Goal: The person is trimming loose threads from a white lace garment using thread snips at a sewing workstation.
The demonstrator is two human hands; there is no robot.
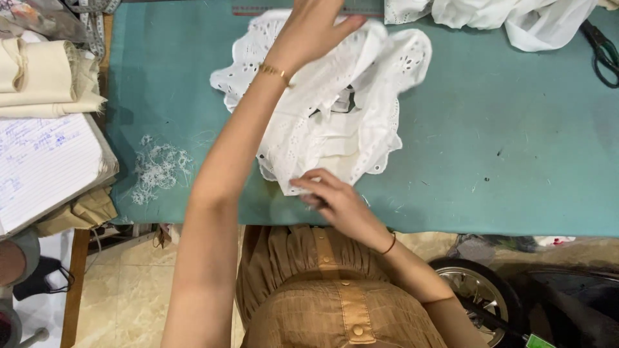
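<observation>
A crumpled white eyelet-lace fabric [361, 122] lies in the middle of a teal table [503, 148]. My left hand [313, 29] reaches across to the fabric's far edge and grips it, a thin gold bracelet on the wrist. My right hand [332, 196] presses down on the fabric's near corner close to the table's front edge, fingers pinching the cloth. A small dark item shows through the folds near the centre, too hidden to tell what it is.
More white cloth [516, 19] is heaped at the back right, with dark scissors [603, 51] beside it. A pile of white thread scraps [158, 171] lies at the left. Folded cream fabric [45, 77] and a lined notebook [45, 161] sit left of the table. A wheel [474, 290] stands below right.
</observation>
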